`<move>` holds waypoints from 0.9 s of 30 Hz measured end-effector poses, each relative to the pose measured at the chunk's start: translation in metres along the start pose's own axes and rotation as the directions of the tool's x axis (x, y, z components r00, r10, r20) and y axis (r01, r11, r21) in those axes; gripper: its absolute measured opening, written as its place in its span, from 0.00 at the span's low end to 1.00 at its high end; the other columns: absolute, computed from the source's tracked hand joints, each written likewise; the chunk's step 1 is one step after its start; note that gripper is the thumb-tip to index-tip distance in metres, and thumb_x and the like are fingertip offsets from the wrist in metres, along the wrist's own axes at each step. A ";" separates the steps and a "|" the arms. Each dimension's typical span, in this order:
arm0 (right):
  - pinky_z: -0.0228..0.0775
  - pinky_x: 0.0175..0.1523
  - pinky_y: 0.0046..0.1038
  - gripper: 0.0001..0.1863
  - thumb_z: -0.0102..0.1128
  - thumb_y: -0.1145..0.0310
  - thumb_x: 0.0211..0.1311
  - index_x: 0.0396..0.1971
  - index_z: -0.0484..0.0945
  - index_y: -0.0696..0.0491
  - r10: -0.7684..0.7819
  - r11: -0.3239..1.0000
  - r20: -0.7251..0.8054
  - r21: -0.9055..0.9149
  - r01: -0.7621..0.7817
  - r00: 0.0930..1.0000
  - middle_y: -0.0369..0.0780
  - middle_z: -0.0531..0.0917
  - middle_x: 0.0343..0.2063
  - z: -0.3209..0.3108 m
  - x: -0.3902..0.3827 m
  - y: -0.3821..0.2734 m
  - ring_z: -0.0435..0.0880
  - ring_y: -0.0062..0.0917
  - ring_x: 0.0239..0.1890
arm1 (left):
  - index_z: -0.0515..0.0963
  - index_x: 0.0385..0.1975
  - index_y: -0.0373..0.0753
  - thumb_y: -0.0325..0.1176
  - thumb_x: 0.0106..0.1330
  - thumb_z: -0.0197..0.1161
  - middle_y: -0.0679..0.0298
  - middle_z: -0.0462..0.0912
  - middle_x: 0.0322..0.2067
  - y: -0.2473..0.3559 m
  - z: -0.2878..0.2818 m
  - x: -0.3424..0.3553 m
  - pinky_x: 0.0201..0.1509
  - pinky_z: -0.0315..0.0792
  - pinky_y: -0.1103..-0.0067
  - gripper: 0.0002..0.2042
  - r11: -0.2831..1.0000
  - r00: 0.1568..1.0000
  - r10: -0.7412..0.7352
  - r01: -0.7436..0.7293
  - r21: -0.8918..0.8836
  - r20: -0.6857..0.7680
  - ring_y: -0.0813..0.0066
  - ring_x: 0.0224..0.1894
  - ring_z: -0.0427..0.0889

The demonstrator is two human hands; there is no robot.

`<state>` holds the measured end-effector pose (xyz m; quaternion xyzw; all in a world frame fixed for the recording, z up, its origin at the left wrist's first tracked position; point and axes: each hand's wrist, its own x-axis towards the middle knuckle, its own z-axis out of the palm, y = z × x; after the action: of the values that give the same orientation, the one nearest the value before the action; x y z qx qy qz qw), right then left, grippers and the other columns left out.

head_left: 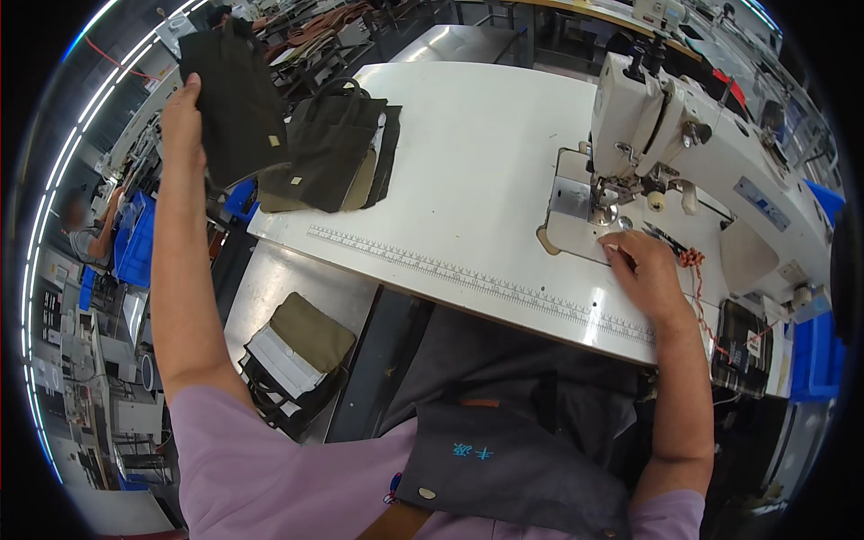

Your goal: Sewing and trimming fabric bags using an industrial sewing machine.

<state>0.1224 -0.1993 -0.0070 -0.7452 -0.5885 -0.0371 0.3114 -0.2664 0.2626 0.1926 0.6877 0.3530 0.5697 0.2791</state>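
Rising at the upper left, a flat, roughly rectangular bag (238,103) of dark, matt cloth is held up, slightly tilted, by the left hand (183,126). Its left edge is clasped, with the thumb seen against the cloth and the other fingers covered by it. The right hand (646,274) is rested on the smooth white tabletop (477,153), just beside the metal plate (571,202) of the glossy white sewing machine (711,126). Its fingers are bent, with thumb and forefinger brought close together; whether anything small is pinched there cannot be told.

Beside the held bag, similar dark bags (337,153) with a rounded handle are piled, and paler olive cloth is shown at their edges. On the dull metal shelf (270,270) below, olive and white folded pieces (310,333) are stacked. Near the right hand, a coral-coloured cord (691,258) is bunched.

A small pale-gold tag (274,141) is borne by the held bag, a printed scale (477,280) is set along the front edge, a badge (763,204) is fixed to the machine, and turquoise characters are marked on the grey apron (522,486).

The held bag's upper end is partly lost against the dark background.
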 end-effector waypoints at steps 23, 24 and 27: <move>0.77 0.42 0.38 0.08 0.62 0.72 0.64 0.42 0.86 0.51 -0.099 0.992 -0.045 -0.077 0.095 0.994 0.42 0.86 0.34 0.005 -0.005 0.011 0.85 0.39 0.35 | 0.83 0.41 0.38 0.30 0.60 0.70 0.58 0.81 0.48 0.042 0.210 -0.262 0.58 0.72 0.68 0.10 0.783 0.450 0.507 -0.597 -0.174 0.735 0.57 0.51 0.80; 0.77 0.42 0.38 0.09 0.62 0.72 0.64 0.42 0.86 0.51 -0.116 0.992 -0.055 -0.061 0.113 0.992 0.42 0.86 0.34 0.005 -0.005 0.011 0.85 0.38 0.35 | 0.84 0.38 0.39 0.33 0.60 0.72 0.59 0.81 0.49 0.051 0.219 -0.272 0.60 0.70 0.67 0.10 0.768 0.366 0.494 -0.609 -0.198 0.789 0.57 0.53 0.80; 0.77 0.41 0.39 0.09 0.63 0.72 0.62 0.41 0.86 0.50 -0.131 0.991 -0.069 -0.031 0.129 0.989 0.41 0.86 0.33 0.004 -0.002 0.005 0.85 0.39 0.34 | 0.82 0.39 0.40 0.39 0.60 0.73 0.61 0.79 0.53 0.047 0.237 -0.288 0.66 0.63 0.65 0.13 0.638 0.221 0.553 -0.732 -0.238 0.803 0.58 0.58 0.76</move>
<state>0.1252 -0.1995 -0.0137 -0.7075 -0.6239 -0.0913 0.3190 -0.0551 0.0076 0.0141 0.9721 -0.0870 0.2028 0.0793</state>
